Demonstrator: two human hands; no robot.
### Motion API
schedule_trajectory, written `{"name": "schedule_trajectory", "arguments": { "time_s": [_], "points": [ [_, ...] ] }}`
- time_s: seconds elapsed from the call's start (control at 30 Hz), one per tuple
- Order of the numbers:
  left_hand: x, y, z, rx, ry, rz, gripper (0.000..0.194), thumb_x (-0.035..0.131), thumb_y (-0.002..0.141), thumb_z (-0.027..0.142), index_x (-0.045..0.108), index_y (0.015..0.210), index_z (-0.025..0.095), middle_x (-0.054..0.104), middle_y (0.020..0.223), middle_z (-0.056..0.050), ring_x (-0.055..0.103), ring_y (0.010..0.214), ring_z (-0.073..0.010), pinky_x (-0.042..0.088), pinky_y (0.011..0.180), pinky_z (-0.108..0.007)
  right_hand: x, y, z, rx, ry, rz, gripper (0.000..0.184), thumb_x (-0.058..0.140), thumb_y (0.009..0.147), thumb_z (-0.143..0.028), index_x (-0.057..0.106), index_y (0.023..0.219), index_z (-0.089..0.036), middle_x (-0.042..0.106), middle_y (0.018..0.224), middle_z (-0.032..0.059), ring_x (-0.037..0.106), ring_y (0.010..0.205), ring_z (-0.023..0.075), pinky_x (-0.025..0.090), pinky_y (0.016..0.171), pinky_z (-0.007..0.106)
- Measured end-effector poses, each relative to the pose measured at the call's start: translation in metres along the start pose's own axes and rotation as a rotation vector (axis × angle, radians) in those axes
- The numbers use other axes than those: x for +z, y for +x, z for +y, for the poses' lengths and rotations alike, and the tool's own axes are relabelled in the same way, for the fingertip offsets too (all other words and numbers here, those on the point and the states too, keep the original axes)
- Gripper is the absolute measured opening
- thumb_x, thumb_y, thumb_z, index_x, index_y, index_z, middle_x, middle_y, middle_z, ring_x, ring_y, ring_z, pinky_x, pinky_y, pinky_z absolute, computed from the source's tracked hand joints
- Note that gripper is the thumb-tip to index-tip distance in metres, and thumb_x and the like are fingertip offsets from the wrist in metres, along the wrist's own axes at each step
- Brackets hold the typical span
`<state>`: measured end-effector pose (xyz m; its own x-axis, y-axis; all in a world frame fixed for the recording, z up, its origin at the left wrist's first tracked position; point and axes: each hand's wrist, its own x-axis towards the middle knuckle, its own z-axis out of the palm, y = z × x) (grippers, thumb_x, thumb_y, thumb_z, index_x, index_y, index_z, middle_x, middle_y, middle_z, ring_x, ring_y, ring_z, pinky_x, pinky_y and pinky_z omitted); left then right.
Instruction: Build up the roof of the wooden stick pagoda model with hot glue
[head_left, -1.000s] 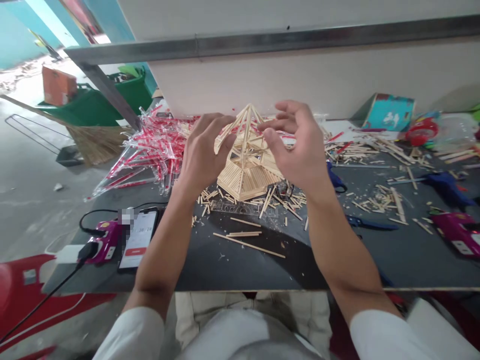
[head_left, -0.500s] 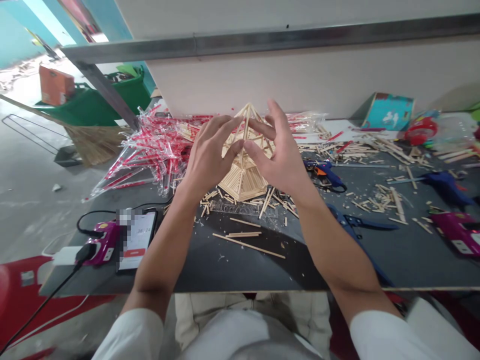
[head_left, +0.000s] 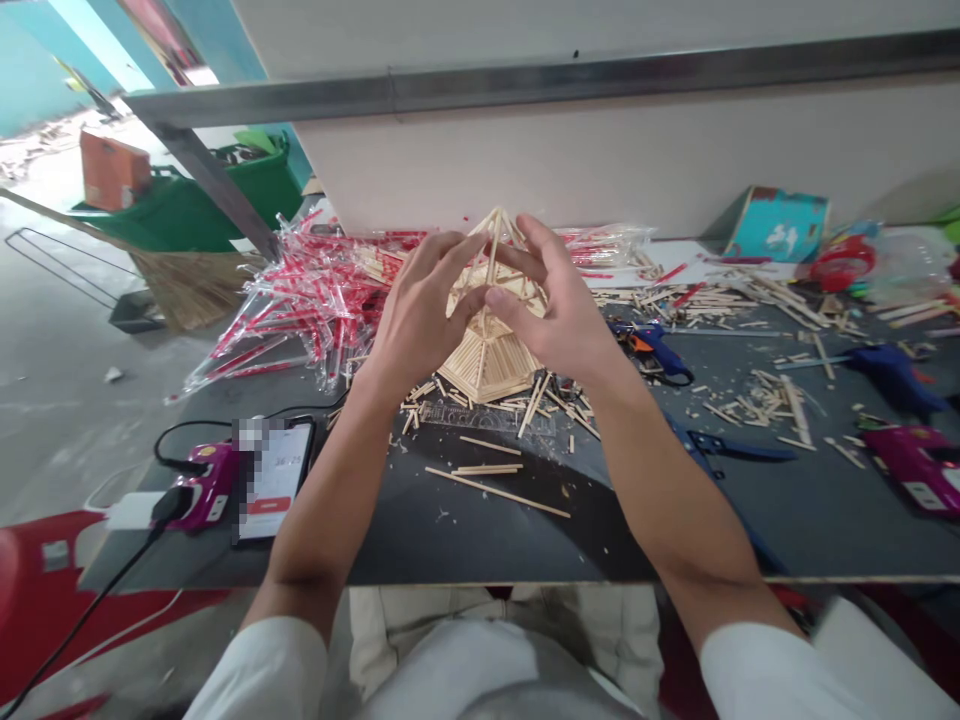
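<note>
A pyramid-shaped model of thin wooden sticks (head_left: 484,372) stands upright on the dark table, its lower part closely slatted and its upper part an open frame. My left hand (head_left: 424,300) grips the upper frame from the left, thumb at the front rib and fingers bent round behind. From the right, my right hand (head_left: 559,305) holds the same frame, its thumb tip meeting the left thumb and its index finger close to the peak. Any small piece between the fingers is hidden. Under the model's front edge lie a clear ruler (head_left: 487,417) and short stick offcuts.
Red-and-clear plastic wrappers (head_left: 307,300) are heaped at left. A phone (head_left: 274,480) lies beside a purple power socket (head_left: 206,485). Rightward are a blue glue gun (head_left: 654,352), dark blue cutters (head_left: 720,445), another blue glue gun (head_left: 892,375) and scattered sticks. Loose sticks (head_left: 499,490) lie in front.
My right hand's raised index finger has lowered and moved left toward the model's peak. The right thumb has shifted slightly. My left hand and the model stay nearly in place.
</note>
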<state>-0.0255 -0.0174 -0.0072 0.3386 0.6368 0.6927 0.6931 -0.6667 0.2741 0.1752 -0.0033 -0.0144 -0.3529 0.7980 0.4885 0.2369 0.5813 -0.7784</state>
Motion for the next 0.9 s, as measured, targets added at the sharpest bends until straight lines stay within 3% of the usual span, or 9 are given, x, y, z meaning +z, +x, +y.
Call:
{"name": "schedule_trajectory", "arguments": {
  "time_s": [0.1,0.3,0.6,0.9],
  "points": [
    [0.0010,-0.0007,-0.0023,0.002,-0.012,-0.003,0.050,0.057,0.104,0.029,0.050,0.153,0.028,0.057,0.143,-0.013,0.054,0.140,-0.0316,0.046,0.118,-0.051,-0.0018,0.0004,-0.0013,-0.007,0.037,-0.022,0.082,0.062,0.097,-0.062,0.027,0.166,-0.035,0.031,0.173,0.0034,0.041,0.155,0.0323,0.030,0.132,0.053],
    [0.0024,-0.0012,-0.0051,0.005,-0.031,-0.012,0.051,0.058,0.105,0.031,0.048,0.155,0.029,0.056,0.144,-0.013,0.053,0.141,-0.0322,0.044,0.120,-0.051,-0.0016,-0.0003,-0.0043,-0.007,0.107,-0.058,0.082,0.063,0.097,-0.060,0.028,0.167,-0.037,0.032,0.173,0.0024,0.039,0.156,0.0313,0.036,0.130,0.051],
    [0.0000,-0.0008,0.0008,-0.021,-0.003,-0.020,0.050,0.057,0.104,0.031,0.049,0.154,0.031,0.057,0.144,-0.013,0.053,0.141,-0.0309,0.045,0.119,-0.051,0.0003,-0.0006,-0.0093,0.033,-0.003,-0.027,0.079,0.062,0.099,-0.049,0.026,0.168,-0.037,0.034,0.172,0.0029,0.043,0.154,0.0295,0.045,0.124,0.050],
    [-0.0011,-0.0002,0.0030,-0.047,-0.007,-0.031,0.049,0.056,0.104,0.032,0.050,0.153,0.030,0.057,0.145,-0.012,0.052,0.141,-0.0312,0.045,0.119,-0.051,-0.0021,-0.0017,-0.0084,0.038,-0.007,-0.049,0.075,0.058,0.101,-0.053,0.025,0.168,-0.040,0.030,0.174,0.0003,0.041,0.155,0.0280,0.051,0.120,0.047]
  ]
}}
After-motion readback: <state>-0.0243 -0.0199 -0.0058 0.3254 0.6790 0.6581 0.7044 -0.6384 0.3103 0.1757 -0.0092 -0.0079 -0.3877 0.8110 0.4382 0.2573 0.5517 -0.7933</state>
